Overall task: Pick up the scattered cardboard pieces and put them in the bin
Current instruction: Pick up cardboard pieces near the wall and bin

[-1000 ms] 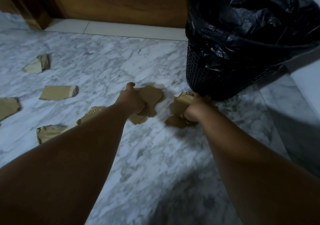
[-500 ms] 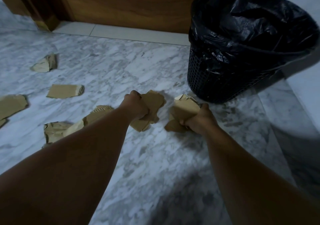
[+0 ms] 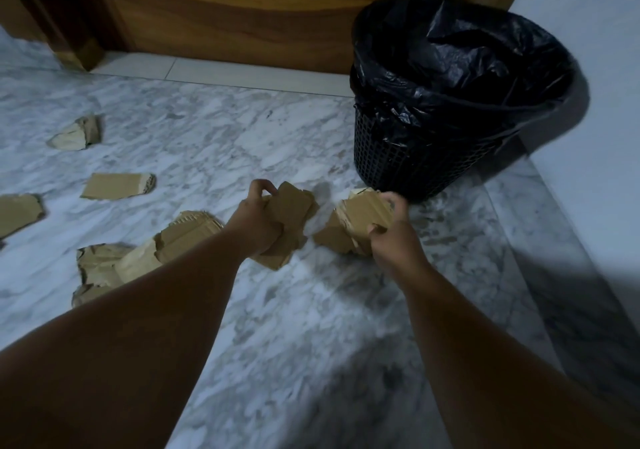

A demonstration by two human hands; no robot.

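Note:
My left hand (image 3: 254, 220) is shut on a bundle of brown cardboard pieces (image 3: 289, 213), held just above the marble floor. My right hand (image 3: 394, 237) grips a second bundle of cardboard pieces (image 3: 356, 220) beside it. The black mesh bin (image 3: 415, 161), lined with a black plastic bag (image 3: 457, 64), stands just beyond my right hand. More torn cardboard lies on the floor to the left: a large crumpled piece (image 3: 145, 258), a flat piece (image 3: 117, 186), a folded piece (image 3: 76, 134) and one at the left edge (image 3: 19, 211).
A wooden door (image 3: 242, 8) and its frame (image 3: 69, 26) close off the far side, with a pale tile threshold (image 3: 221, 71) in front. A white wall (image 3: 595, 102) runs along the right, close behind the bin.
Both hands have closed on their cardboard bundles and lifted them a little off the floor. The view has tilted up, so the bin's opening shows more fully.

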